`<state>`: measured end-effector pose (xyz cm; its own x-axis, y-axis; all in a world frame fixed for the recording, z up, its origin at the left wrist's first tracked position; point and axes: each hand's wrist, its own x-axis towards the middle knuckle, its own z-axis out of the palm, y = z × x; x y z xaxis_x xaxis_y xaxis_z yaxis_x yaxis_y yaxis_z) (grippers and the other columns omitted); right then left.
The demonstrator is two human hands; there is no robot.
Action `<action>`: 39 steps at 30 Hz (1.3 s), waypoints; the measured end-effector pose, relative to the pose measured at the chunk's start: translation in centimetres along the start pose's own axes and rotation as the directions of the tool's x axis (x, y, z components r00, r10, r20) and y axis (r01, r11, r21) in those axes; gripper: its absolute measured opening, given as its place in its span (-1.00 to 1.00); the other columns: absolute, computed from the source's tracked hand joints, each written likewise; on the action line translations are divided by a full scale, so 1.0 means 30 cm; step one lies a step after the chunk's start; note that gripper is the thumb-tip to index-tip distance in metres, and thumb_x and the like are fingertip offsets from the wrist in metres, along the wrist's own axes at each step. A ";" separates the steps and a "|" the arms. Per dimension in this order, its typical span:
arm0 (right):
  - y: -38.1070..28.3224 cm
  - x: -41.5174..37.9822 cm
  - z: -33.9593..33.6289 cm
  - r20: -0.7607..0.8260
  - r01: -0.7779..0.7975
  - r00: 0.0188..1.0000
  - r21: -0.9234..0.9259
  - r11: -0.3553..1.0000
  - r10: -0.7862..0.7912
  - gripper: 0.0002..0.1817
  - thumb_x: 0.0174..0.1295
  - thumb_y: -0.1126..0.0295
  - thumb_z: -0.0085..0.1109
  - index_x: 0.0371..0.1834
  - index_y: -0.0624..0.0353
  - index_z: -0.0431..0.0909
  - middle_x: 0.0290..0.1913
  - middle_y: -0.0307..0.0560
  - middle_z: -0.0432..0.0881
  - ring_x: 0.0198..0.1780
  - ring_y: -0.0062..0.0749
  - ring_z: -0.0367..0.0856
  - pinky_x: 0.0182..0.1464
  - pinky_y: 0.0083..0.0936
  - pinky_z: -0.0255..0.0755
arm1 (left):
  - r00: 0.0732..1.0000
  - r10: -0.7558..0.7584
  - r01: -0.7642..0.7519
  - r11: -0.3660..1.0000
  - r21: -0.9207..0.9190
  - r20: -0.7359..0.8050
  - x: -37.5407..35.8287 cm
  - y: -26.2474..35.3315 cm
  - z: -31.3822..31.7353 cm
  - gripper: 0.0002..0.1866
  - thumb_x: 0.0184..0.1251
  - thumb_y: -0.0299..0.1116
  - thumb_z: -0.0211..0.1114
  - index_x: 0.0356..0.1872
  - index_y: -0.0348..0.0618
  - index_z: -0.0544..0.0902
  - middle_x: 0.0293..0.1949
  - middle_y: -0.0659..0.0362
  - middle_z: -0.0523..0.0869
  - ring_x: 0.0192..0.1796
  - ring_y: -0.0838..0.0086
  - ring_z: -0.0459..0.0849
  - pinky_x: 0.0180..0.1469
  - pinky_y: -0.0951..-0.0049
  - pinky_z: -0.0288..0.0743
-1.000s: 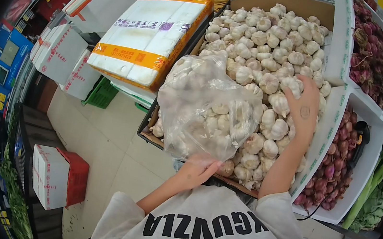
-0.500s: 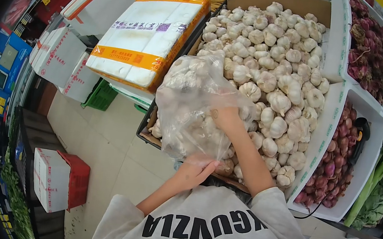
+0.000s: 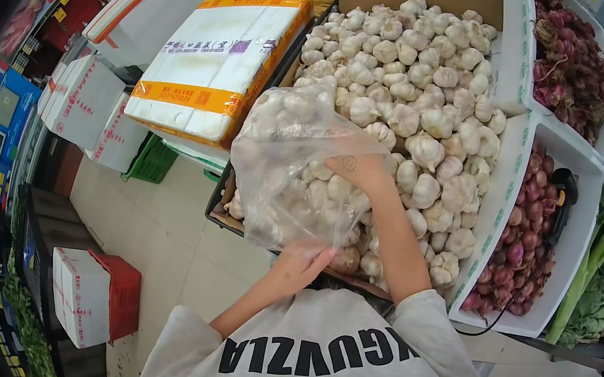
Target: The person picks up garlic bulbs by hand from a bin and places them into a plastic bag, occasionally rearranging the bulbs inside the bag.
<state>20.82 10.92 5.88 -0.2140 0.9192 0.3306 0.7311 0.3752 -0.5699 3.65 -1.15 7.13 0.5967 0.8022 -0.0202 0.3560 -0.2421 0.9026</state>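
Observation:
A clear plastic bag (image 3: 275,162) lies over the left part of a box heaped with garlic bulbs (image 3: 434,114); garlic shows through its film. The near rim of the bag is pinched in my left hand (image 3: 300,263), at the front edge of the box. My right hand (image 3: 357,164) is at the bag's right side, over the garlic, partly behind the film. Its fingertips are hidden, so what it holds, if anything, I cannot make out.
To the left stands a taped white foam box (image 3: 204,61). Red onions (image 3: 524,241) fill a white tray at the right, beside leafy greens (image 3: 600,273). A red and white box (image 3: 93,294) sits on the floor at lower left.
The whole view has shifted slightly. My right hand's back is less covered by the film, and the bag's upper side hangs a little differently. My left hand keeps its grip.

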 end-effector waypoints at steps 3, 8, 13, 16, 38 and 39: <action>0.036 -0.023 0.096 -0.082 0.061 0.995 0.017 0.998 -0.059 -0.83 -0.07 0.30 0.07 -0.46 0.14 0.53 -0.40 -0.01 0.54 -0.27 -0.12 0.49 -0.23 -0.24 0.34 | 0.999 0.037 -0.036 0.996 0.088 -0.015 0.008 -0.009 0.007 -0.71 0.26 -0.33 -0.03 -0.40 -0.32 0.59 -0.56 0.01 0.57 -0.46 0.16 0.53 -0.36 0.31 0.36; -0.036 -0.007 0.101 0.075 -0.025 0.996 -0.203 0.979 0.041 -0.65 -0.25 0.20 0.23 -0.40 0.18 0.51 -0.37 0.02 0.52 -0.26 -0.09 0.47 -0.20 -0.29 0.35 | 1.000 -0.017 0.017 1.000 0.010 -0.002 0.012 -0.001 0.005 -0.70 0.26 -0.31 -0.03 -0.41 -0.34 0.59 -0.60 0.00 0.56 -0.47 0.18 0.54 -0.37 0.33 0.37; -0.019 -0.018 0.168 -0.011 -0.124 0.992 -0.168 0.978 0.124 -0.44 -0.39 0.13 0.30 -0.28 0.24 0.46 -0.25 0.09 0.48 -0.17 -0.04 0.43 -0.10 -0.23 0.29 | 1.000 -0.006 0.006 1.000 0.008 -0.028 0.011 -0.005 0.014 -0.70 0.26 -0.32 -0.03 -0.42 -0.34 0.59 -0.60 0.00 0.56 -0.48 0.19 0.55 -0.38 0.34 0.37; 0.006 -0.038 0.148 -0.028 -0.056 0.998 -0.002 0.998 0.056 -0.39 -0.41 0.09 0.31 -0.25 0.26 0.45 -0.22 0.10 0.46 -0.16 -0.04 0.42 -0.11 -0.24 0.29 | 1.000 0.019 -0.019 0.999 0.031 -0.013 0.017 -0.010 0.009 -0.71 0.26 -0.33 -0.03 -0.41 -0.34 0.59 -0.59 -0.01 0.57 -0.49 0.19 0.54 -0.39 0.35 0.37; 0.163 -0.136 -0.429 -0.609 -0.556 0.695 -0.117 0.823 0.382 -0.44 -0.17 0.15 0.32 -0.15 0.33 0.46 -0.23 0.03 0.53 -0.26 -0.33 0.47 -0.19 -0.48 0.34 | 0.991 0.134 -0.133 0.991 0.007 -0.015 0.012 -0.031 -0.003 -0.73 0.23 -0.36 0.01 -0.59 -0.34 0.46 -0.64 -0.05 0.44 -0.53 0.08 0.41 -0.45 0.25 0.25; 0.106 -0.130 -0.445 -0.545 -0.546 0.718 -0.055 0.836 0.433 -0.51 -0.12 0.18 0.28 -0.16 0.30 0.48 -0.25 0.00 0.54 -0.28 -0.35 0.47 -0.21 -0.49 0.34 | 0.989 0.149 -0.149 0.989 0.009 -0.004 0.009 -0.039 0.001 -0.72 0.23 -0.36 0.01 -0.60 -0.34 0.46 -0.64 -0.06 0.44 -0.52 0.07 0.40 -0.45 0.23 0.24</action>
<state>32.63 6.93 12.83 0.5156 0.7574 0.4006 0.7638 -0.1945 -0.6154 3.42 -0.69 6.05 0.6401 0.7595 0.1160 0.2700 -0.3637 0.8915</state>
